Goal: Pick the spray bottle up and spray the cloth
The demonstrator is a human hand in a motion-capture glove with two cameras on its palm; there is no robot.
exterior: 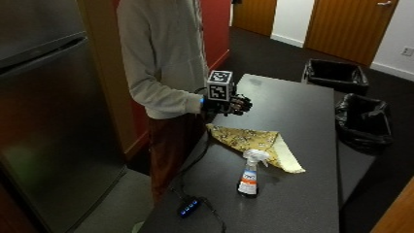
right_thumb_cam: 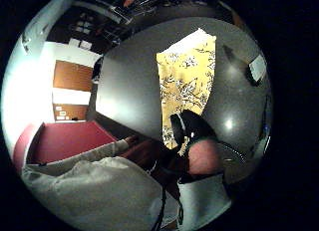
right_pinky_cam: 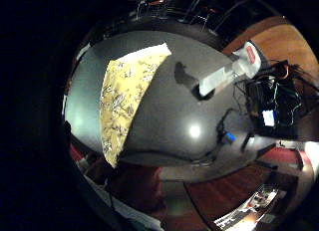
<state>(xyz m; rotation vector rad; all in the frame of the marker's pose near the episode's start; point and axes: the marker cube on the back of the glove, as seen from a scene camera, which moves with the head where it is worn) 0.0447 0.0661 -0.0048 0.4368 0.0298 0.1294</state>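
A yellow patterned cloth lies folded in a triangle on the dark grey table. The clear spray bottle, with a white trigger head and an orange label, stands upright on the table just in front of the cloth, nearer the camera. My gloved right hand hovers above the table near the cloth's far end, fingers loosely curled and holding nothing. It is well away from the bottle. The palm views show the cloth and the bottle from above, with a gloved finger at the edge.
A power strip with blue lights and its cable lie at the table's near corner. Two black bins stand beside the table's far side. A refrigerator is behind the person.
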